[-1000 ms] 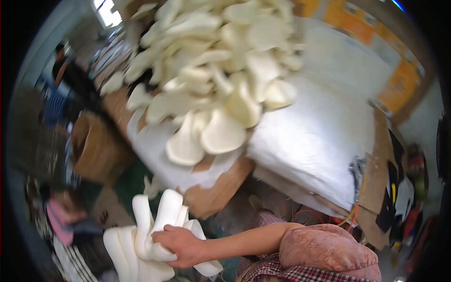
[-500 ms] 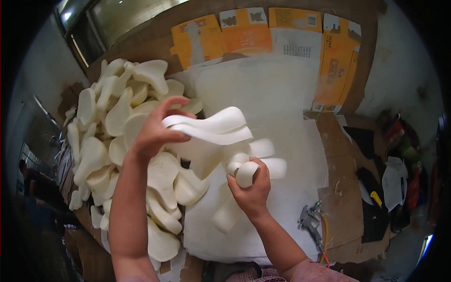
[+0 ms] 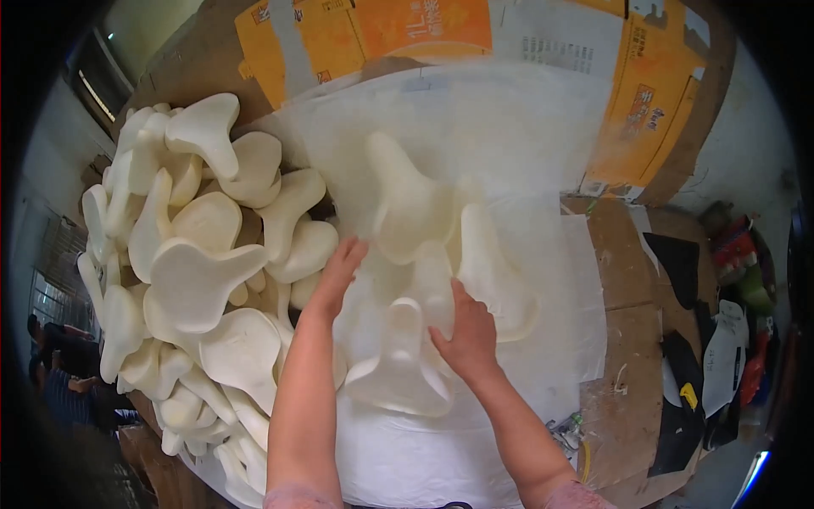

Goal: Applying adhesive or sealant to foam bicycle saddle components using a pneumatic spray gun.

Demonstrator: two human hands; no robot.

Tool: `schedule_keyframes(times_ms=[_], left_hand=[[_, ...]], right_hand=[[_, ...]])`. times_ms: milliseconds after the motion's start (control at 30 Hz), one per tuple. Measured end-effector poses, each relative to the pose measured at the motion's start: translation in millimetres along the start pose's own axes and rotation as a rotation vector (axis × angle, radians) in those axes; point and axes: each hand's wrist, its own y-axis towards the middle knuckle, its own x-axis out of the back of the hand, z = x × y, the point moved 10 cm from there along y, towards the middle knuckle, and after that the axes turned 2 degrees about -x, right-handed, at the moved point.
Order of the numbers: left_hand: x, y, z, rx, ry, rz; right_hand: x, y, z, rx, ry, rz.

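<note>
Both forearms are entering from the lower edge and reaching forward over the white sheet-covered worktable (image 3: 509, 144), which serves as the landmark here. The left hand (image 3: 337, 276) is lying palm down with the wrist straight and the fingers extended and held loosely together, gripping nothing; its fingertips are resting on the edge of a small group of cream-white moulded foam pieces with broad flared ends and narrow necks (image 3: 415, 254) that is lying flat near the middle of the worktable. The right hand (image 3: 468, 332) is also lying palm down, fingers spread open and pressing flat on the nearest of these pieces, a cream-white foam piece with a flared lower end (image 3: 398, 373); it is not closing round anything. The thumb of the right hand is pointing inward toward the left forearm. The two hands are near each other but not touching, with the foam group lying between and ahead of them. On the left part of the worktable a large heap of similar cream-white foam shapes (image 3: 195, 280) is piling up, just beside the left forearm. Flattened orange and brown cardboard sheets (image 3: 390, 30) are standing along the far edge of the worktable, and dark cut scraps (image 3: 687, 356) are lying beyond its right edge.
</note>
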Motion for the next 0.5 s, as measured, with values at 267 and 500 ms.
schedule_keyframes(times_ms=[267,500], left_hand=[[-16,-83,64,-0.093,0.134,0.244],[-49,-105,40,-0.215,0.592,-0.04]], right_hand=[[69,45,-33,0.142,0.132,-0.328],[14,97,-99,-0.16,0.445,0.389]])
